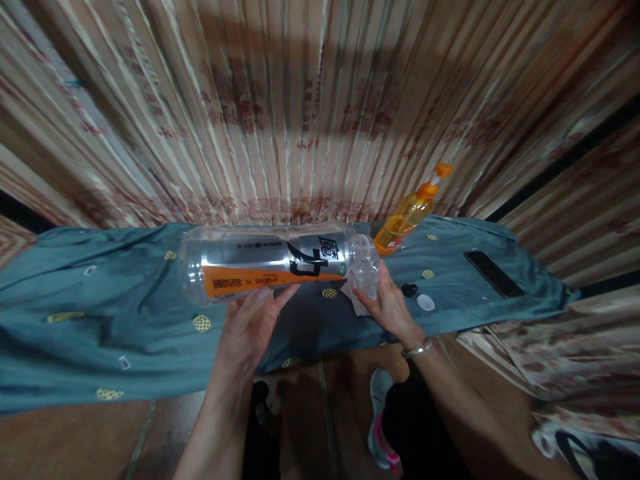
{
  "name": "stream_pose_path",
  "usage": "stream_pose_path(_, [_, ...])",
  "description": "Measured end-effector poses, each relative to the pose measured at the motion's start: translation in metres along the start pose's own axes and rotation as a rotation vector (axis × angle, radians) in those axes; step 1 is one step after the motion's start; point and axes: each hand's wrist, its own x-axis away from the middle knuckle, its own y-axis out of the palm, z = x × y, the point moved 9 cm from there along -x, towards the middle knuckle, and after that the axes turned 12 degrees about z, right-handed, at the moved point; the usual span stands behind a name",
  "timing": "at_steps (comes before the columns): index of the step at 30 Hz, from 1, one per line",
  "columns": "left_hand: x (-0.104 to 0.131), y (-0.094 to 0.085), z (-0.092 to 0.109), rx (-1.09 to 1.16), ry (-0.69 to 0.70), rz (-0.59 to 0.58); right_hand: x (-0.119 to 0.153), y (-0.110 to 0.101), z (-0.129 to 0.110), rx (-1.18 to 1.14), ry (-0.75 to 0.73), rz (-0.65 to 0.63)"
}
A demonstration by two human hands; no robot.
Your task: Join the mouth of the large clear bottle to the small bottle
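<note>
A large clear plastic bottle (pixel 270 260) with a silver and orange label lies nearly level in the air, its neck pointing right. My left hand (pixel 253 320) grips it from below, thumb on the near side. In my right hand (pixel 390 303) is a small clear plastic cup (pixel 367 275), its fingers closed around the side. The cup's opening meets the bottle's mouth. Whether any liquid is in either is hard to see. Under the cup a pale crumpled piece (pixel 353 300), perhaps tissue, shows on the cloth.
A teal cloth (pixel 140 333) with yellow patterns covers the narrow table. Behind the cup leans an orange pump bottle (pixel 406 217). A small black object (pixel 409 290), a white disc (pixel 425 303) and a black phone (pixel 493 273) lie right. Patterned curtains (pixel 310 120) hang behind.
</note>
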Motion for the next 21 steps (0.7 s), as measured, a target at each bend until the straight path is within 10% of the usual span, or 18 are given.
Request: stream_pose_path(21, [0.0030, 0.0055, 0.0033, 0.021, 0.009, 0.000, 0.0008, -0.0002, 0.0004, -0.002, 0.000, -0.003])
